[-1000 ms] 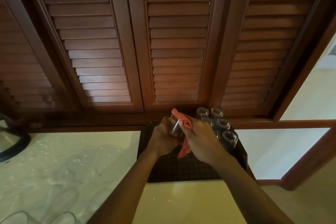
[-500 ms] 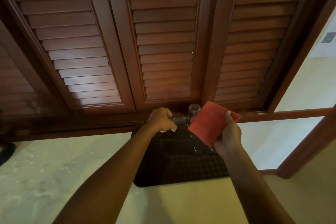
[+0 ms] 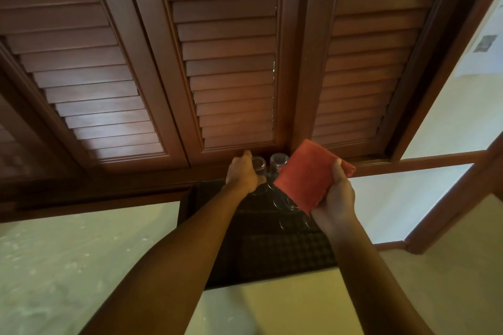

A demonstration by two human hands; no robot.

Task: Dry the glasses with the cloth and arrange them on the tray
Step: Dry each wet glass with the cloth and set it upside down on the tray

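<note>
Two hands over the tray (image 3: 196, 198), which lies on the desk (image 3: 81, 266) vs the shutters. L to R: left hand (image 3: 243, 174) grips a glass (image 3: 258, 168) upright at the tray's far edge, just beside another glass (image 3: 278, 161). Right hand (image 3: 336, 202) pinches the folded cloth (image 3: 304, 175) above the tray's right side. Cloth hides more glasses; count and whether the held glass touches down unclear.
</note>
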